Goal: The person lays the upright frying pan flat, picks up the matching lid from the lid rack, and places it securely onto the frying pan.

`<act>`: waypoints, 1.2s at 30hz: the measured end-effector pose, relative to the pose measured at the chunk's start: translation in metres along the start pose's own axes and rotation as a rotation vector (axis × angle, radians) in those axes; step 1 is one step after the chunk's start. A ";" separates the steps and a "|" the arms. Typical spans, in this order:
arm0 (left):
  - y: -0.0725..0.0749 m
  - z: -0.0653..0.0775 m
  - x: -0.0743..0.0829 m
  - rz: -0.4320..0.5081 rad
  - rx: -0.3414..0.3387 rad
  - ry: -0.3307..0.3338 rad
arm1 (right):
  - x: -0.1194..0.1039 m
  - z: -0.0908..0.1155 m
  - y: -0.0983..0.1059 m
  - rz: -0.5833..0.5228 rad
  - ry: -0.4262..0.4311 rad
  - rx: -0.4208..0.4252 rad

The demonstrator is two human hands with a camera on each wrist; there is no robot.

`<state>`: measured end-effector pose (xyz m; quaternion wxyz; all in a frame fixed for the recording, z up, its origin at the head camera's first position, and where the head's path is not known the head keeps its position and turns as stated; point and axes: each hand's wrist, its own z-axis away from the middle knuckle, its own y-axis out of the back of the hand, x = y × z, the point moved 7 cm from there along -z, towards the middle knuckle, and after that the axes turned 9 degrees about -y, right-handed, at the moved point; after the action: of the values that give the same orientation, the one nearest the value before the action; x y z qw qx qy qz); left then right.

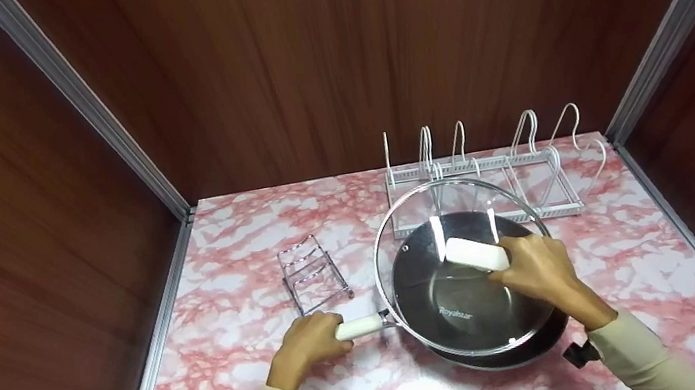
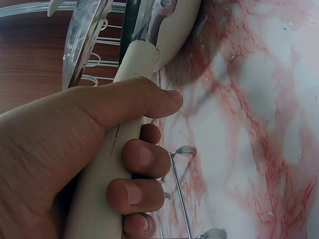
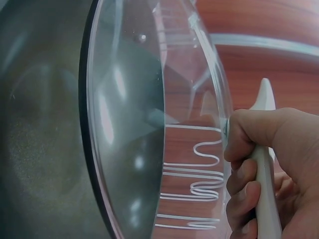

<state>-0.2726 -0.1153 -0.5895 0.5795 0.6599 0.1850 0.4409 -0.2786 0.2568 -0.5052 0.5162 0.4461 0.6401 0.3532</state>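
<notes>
My left hand (image 1: 311, 341) grips the cream handle (image 1: 360, 327) of a dark frying pan (image 1: 526, 353), its thumb lying across the top in the left wrist view. With my right hand (image 1: 536, 266) I hold the white knob handle (image 1: 477, 253) of a clear glass lid (image 1: 411, 268), fingers curled around it in the right wrist view. The lid is over the pan, offset toward the back, and a gap shows between them in the left wrist view. Through the glass the dark pan interior (image 3: 40, 124) is partly visible.
Behind the pan stands a white wire rack (image 1: 482, 163) with several looped dividers, partly seen through the lid. A small chrome wire rack (image 1: 314, 273) sits left of the pan. Wood-grain panels (image 1: 313, 68) enclose the red-and-white marbled tabletop (image 1: 240, 351) at the back and sides.
</notes>
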 end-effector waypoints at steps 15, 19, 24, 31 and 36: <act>0.000 0.000 0.000 -0.011 0.022 -0.016 | 0.014 0.004 -0.007 0.001 -0.043 -0.043; 0.001 0.000 0.000 -0.015 0.024 -0.018 | 0.017 0.005 -0.009 -0.008 -0.055 -0.060; 0.001 0.000 0.000 -0.012 0.020 -0.019 | 0.020 0.006 -0.010 -0.013 -0.062 -0.068; 0.001 0.000 0.001 -0.003 0.015 -0.012 | 0.024 0.008 -0.014 -0.017 -0.078 -0.085; 0.000 0.000 0.000 -0.021 0.016 -0.016 | 0.027 0.009 -0.016 -0.026 -0.099 -0.101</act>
<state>-0.2726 -0.1154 -0.5894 0.5803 0.6660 0.1909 0.4281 -0.2755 0.2763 -0.5313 0.5736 0.4283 0.6008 0.3558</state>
